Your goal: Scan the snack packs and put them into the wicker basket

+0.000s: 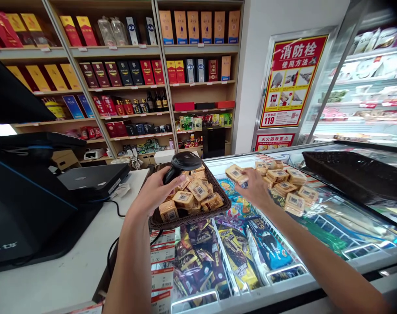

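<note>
A black handheld barcode scanner (186, 162) is in my left hand (155, 189), its head above a brown woven basket (188, 220). Several small packaged snacks with barcode labels, among them one pack (199, 189), fill that basket. To the right, my right hand (255, 187) has its fingers closed on a similar snack pack (235, 173), held over the glass-topped freezer (319, 261). More packs (285, 187) lie in a loose group on the glass just beyond my right hand.
A black checkout terminal (28, 209) stands on the white counter (70, 270) at left. Cables hang by the counter's edge. A dark woven tray (355, 174) rests on the freezer at right. Shelves of boxed goods (126, 72) line the back wall.
</note>
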`<control>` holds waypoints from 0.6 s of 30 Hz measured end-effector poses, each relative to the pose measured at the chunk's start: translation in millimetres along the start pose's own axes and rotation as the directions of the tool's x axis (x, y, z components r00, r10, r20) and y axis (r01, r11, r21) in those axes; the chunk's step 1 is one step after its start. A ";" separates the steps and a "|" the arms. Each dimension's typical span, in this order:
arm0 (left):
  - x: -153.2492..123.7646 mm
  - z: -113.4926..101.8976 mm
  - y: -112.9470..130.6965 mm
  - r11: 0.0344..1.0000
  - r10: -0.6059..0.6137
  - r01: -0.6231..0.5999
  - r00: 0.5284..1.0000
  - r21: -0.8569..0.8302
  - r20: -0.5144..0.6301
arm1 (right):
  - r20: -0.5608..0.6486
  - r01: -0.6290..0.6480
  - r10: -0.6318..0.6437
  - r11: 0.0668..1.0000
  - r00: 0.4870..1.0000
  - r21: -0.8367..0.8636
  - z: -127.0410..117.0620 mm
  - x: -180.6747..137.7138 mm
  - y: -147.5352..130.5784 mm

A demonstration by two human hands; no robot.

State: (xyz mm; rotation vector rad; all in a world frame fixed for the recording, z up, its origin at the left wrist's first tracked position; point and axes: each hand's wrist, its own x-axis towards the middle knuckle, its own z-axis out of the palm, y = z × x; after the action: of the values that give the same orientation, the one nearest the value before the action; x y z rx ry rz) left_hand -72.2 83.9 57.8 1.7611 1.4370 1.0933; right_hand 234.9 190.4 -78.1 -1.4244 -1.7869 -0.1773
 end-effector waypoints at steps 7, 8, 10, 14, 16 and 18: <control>-1.9 -5.6 2.4 0.999 -0.028 0.027 0.998 -0.024 -0.062 | -0.283 0.381 -0.328 0.911 0.901 0.157 11.5 28.6 -86.8; -2.6 -7.1 2.3 0.999 -0.033 0.031 0.997 -0.029 -0.069 | -0.313 0.394 -0.331 0.903 0.890 0.168 14.9 28.9 -92.6; -3.3 -8.9 1.5 0.999 -0.034 0.031 0.997 -0.040 -0.074 | -0.346 0.397 -0.318 0.898 0.883 0.188 21.4 28.4 -98.5; -1.6 -6.0 -0.8 0.998 -0.031 0.030 0.999 -0.048 -0.027 | -0.359 0.405 -0.318 0.892 0.877 0.200 31.3 28.7 -95.8; -0.1 -2.2 -0.5 0.999 -0.020 0.020 1.000 -0.035 -0.010 | -0.376 0.433 -0.343 0.882 0.861 0.184 33.6 30.1 -92.9; 1.0 1.6 0.7 1.000 -0.007 0.007 1.000 -0.023 0.005 | -0.390 0.451 -0.360 0.876 0.848 0.171 33.9 31.0 -91.0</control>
State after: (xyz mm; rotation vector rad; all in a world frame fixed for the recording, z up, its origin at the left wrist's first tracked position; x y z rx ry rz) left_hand -70.5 84.9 57.8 1.7397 1.4213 1.0972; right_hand 138.7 201.0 -46.1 -0.7559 -1.7182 -0.3815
